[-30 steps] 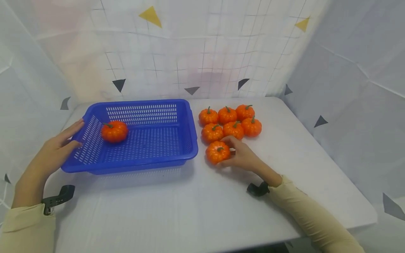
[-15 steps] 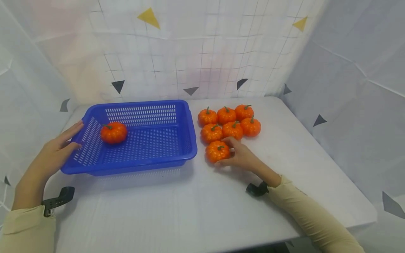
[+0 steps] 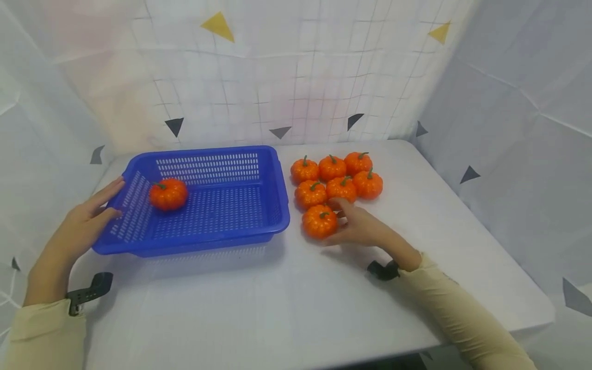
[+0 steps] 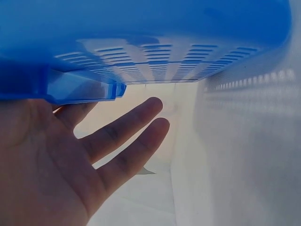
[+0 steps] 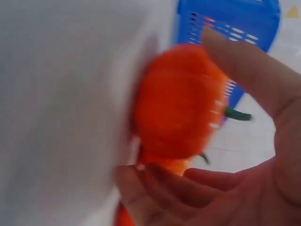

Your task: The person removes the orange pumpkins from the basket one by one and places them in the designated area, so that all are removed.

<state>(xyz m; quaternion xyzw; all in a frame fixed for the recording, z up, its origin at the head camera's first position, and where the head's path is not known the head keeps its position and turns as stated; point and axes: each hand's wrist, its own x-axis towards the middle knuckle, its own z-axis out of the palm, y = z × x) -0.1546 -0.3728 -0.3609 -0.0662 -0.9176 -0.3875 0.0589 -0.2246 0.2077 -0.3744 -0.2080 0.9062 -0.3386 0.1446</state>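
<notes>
My left hand [image 3: 78,226] rests on the left rim of a blue plastic basket [image 3: 203,240], its fingers straight; in the left wrist view several fingers [image 4: 134,153] stretch out below the rim. One orange pumpkin [image 3: 168,195] with a green stem sits inside, near the left wall. Right of the basket, my right hand [image 3: 363,226] spreads its thumb and fingers beside the nearest small pumpkin [image 3: 319,222], which stands on the table. The right wrist view has that pumpkin [image 5: 176,103] between the parted thumb and fingers, somewhat blurred.
Behind the nearest pumpkin, several more pumpkins [image 3: 341,189] stand close together in rows on the white table [image 3: 259,313]. White sheets with yellow and dark triangles rise behind the table and at both sides. Each wrist wears a black strap mount [image 3: 90,289].
My right hand has drawn back slightly to the right, its fingers loosening from the nearest pumpkin, which stays in place. The left hand and the basket hold still.
</notes>
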